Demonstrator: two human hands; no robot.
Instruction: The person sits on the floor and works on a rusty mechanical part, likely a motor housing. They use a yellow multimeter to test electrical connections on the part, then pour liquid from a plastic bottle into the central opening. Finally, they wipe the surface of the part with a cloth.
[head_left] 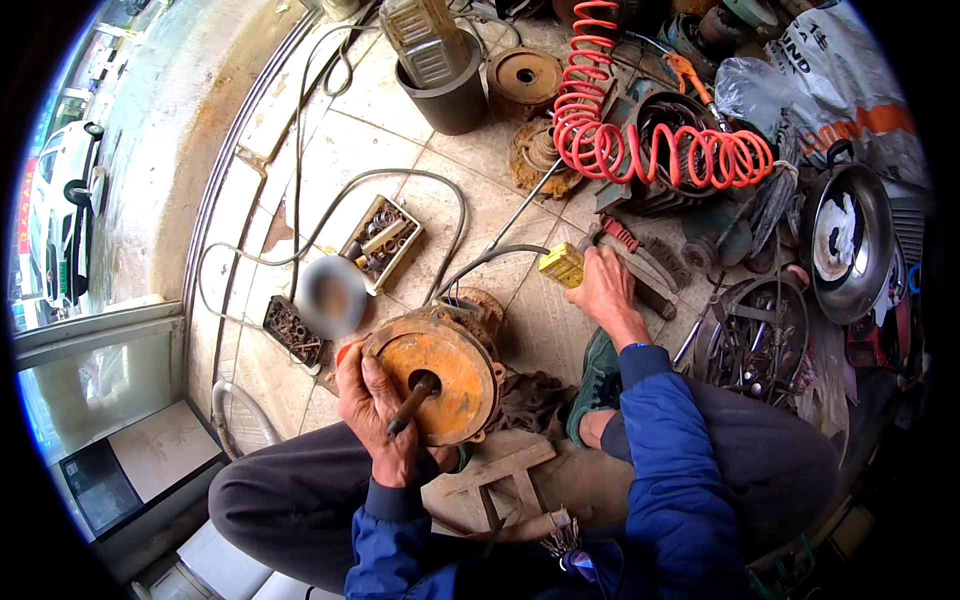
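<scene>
A rusty electric motor [450,375] stands before me, its round orange-brown flange tilted up toward me and a dark shaft [413,403] sticking out of the middle. My left hand [373,405] grips the flange's left edge. At its fingertips shows a small red piece [344,354], mostly hidden. My right hand [606,288] is closed around a yellow block [561,265] to the right of the motor. A dark cable [480,259] runs between the motor and the yellow block.
Small parts fill a tray [411,243] and a black box [293,331] beside a round bowl [331,297]. A red coiled hose [640,150], a dark bucket [455,105] and rusty end covers [525,78] lie farther off. On the right, a tool basin [750,335] and pan [850,245] crowd together.
</scene>
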